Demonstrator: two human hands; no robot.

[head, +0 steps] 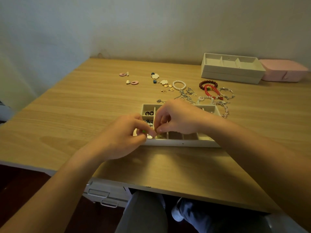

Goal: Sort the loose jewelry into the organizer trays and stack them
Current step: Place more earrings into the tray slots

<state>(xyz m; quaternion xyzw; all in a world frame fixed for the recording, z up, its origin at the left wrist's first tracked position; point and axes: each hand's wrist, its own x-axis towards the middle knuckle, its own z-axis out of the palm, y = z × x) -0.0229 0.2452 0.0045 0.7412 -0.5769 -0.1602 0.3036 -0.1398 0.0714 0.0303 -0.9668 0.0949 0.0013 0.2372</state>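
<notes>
Fingers (151, 133) of the left hand (124, 137) pinch a small green piece (144, 131) above the organizer tray's (181, 144) near-left corner. The right hand's (178, 117) fingertips (161, 130) press together just beside it; whether they hold anything cannot be told. Butterfly studs (149, 113) sit in the tray's far-left compartment. Loose bracelets (173, 84) lie on the bench (84, 106) beyond the tray.
</notes>
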